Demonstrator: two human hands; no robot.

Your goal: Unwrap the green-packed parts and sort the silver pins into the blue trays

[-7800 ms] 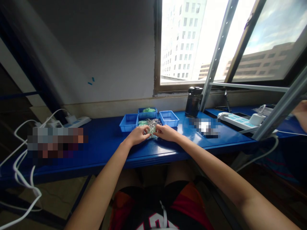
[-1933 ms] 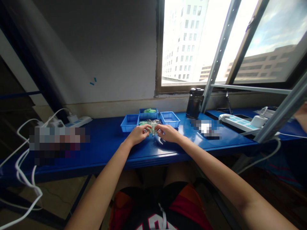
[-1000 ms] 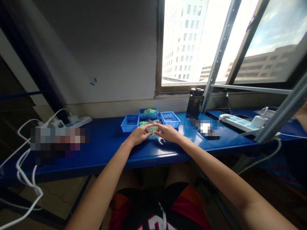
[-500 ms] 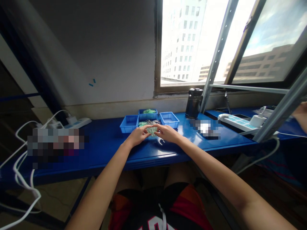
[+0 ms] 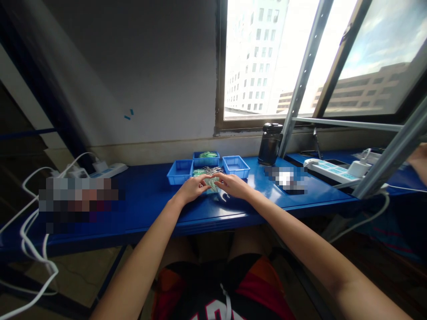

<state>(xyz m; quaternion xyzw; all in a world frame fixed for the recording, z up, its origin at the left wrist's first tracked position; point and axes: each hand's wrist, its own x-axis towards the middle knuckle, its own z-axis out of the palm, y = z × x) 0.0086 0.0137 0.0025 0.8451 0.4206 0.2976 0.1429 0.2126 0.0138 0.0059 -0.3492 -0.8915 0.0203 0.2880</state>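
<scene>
My left hand (image 5: 191, 188) and my right hand (image 5: 232, 185) meet over the blue bench (image 5: 147, 195), fingertips pinched on a small pale green piece (image 5: 211, 182) between them. Just behind it lies a pile of small metal clips (image 5: 210, 170) in a blue tray. An empty blue tray (image 5: 179, 171) stands to the left, another (image 5: 236, 166) to the right. A further tray with green pieces (image 5: 207, 156) sits behind. What exactly the green piece is stays too small to tell.
A dark jar (image 5: 270, 143) stands at the window sill. White power strips lie at the left (image 5: 108, 169) and right (image 5: 330, 169), with white cables (image 5: 31, 231) hanging off the left end. Slanted metal struts (image 5: 387, 160) cross on the right. Another person's hand (image 5: 419, 161) shows at the right edge.
Both hands stay at the same spot in front of the trays, only the fingertips shift slightly on the green piece.
</scene>
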